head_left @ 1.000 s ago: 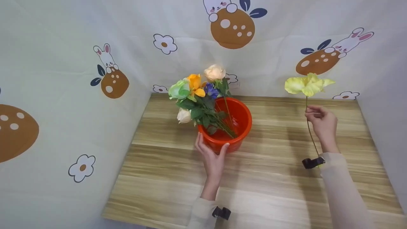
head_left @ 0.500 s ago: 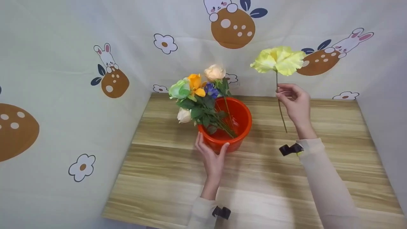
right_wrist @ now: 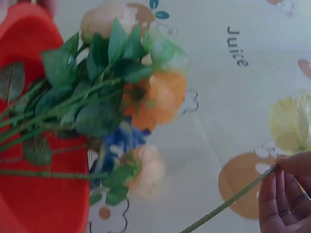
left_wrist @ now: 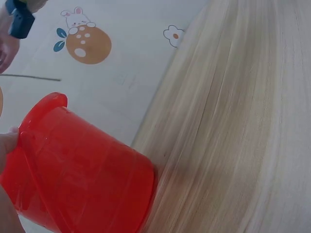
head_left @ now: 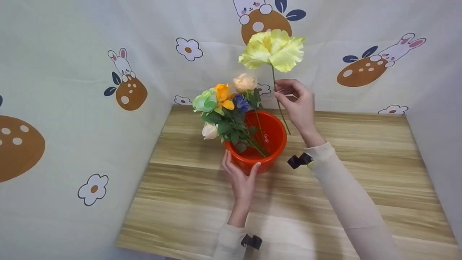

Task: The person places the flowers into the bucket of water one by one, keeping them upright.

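Observation:
Yellow flower (head_left: 272, 50) on a thin stem hangs above the right rim of the red bucket (head_left: 252, 160). Between thumb and fingertips, my right hand (head_left: 297, 103) pinches its stem, whose lower end dangles just outside the bucket's right rim. My left hand (head_left: 241, 180) rests against the bucket's near side, thumb and fairly straight fingers spread apart. Inside the bucket, artificial flowers lean left: a green rose (head_left: 205, 102), an orange flower (head_left: 223, 95), a blue flower (head_left: 241, 103) and pale peach roses (head_left: 245, 83). In the right wrist view, the pinched stem (right_wrist: 228, 201) runs down-left from my fingers.
The bucket stands on a wood-grain table (head_left: 173, 202). Behind and left of it hangs a white cloth (head_left: 151, 21) printed with rabbits and brown fruit shapes; some flower heads lean over the bucket's left rim near it.
My right hand has moved left and up with the yellow flower, from the table's right side to beside the bucket. My left hand and the bucket have stayed in place.

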The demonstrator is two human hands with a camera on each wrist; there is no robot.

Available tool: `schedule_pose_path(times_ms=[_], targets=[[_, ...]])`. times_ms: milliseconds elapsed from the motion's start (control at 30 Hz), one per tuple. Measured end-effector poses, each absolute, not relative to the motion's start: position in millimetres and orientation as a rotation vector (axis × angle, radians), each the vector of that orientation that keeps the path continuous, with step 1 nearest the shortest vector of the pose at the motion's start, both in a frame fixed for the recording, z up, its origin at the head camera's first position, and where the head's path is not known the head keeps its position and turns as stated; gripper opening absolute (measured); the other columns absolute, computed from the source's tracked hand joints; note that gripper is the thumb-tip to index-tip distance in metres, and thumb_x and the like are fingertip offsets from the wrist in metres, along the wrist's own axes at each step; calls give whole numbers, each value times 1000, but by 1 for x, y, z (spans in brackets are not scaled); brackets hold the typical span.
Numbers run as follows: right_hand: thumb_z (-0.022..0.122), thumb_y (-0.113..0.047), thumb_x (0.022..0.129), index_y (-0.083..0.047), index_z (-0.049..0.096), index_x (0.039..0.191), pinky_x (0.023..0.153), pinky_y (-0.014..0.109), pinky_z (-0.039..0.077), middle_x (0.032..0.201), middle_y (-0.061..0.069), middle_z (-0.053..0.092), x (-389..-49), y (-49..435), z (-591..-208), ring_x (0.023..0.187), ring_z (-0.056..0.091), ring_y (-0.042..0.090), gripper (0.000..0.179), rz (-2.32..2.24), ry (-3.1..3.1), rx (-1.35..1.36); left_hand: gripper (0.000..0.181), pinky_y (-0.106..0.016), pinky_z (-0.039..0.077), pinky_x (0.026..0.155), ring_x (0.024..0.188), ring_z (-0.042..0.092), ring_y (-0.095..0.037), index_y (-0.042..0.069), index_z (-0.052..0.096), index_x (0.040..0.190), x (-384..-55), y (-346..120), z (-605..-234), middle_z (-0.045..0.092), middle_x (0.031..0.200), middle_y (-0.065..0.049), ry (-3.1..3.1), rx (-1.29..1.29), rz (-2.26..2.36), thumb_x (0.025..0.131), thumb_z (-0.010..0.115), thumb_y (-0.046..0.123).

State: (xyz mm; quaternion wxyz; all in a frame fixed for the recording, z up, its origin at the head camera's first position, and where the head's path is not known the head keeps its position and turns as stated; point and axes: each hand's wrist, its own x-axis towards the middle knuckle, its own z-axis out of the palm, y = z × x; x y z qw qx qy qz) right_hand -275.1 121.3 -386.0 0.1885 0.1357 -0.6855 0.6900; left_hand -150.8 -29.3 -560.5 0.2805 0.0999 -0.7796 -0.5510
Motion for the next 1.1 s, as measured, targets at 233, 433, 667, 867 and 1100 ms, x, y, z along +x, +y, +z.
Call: schedule_pose_path(times_ms=[233,433,667,867,1100], targets=[[73,0,86,6,70,109,74,21,59,95,10,73,-271,93,-397,82,67,10,24,1934,-1903,499,97,-47,32,120,144,33,-31,-1,27,150,-150,-28,-561,28,155,-16,-2098,253,-1493,79,84,31],[73,-1,87,7,70,110,76,18,56,100,25,71,-275,83,-434,83,66,13,25,1869,-2058,476,97,-48,33,120,144,34,-31,-1,27,150,-152,-27,-561,29,155,-16,-2081,244,-1490,78,85,30],[69,1,89,-1,72,110,78,25,59,99,14,74,-280,87,-471,86,70,23,22,1645,-2422,420,97,-48,32,120,145,34,-33,-2,27,150,-153,-29,-561,29,155,-17,-2085,222,-1503,79,84,30],[67,-1,91,-2,72,111,82,40,61,104,16,74,-272,111,-477,91,71,27,21,1579,-2563,419,88,-48,39,116,141,40,-35,-1,34,145,-146,-40,-554,33,150,-16,-2206,229,-1441,80,84,30],[69,-5,92,-2,73,110,79,15,56,104,15,75,-266,167,-471,89,69,13,19,1496,-2497,362,58,-41,45,111,130,50,-26,4,50,133,-139,-60,-527,50,134,-11,-2293,123,-1228,87,78,27]])
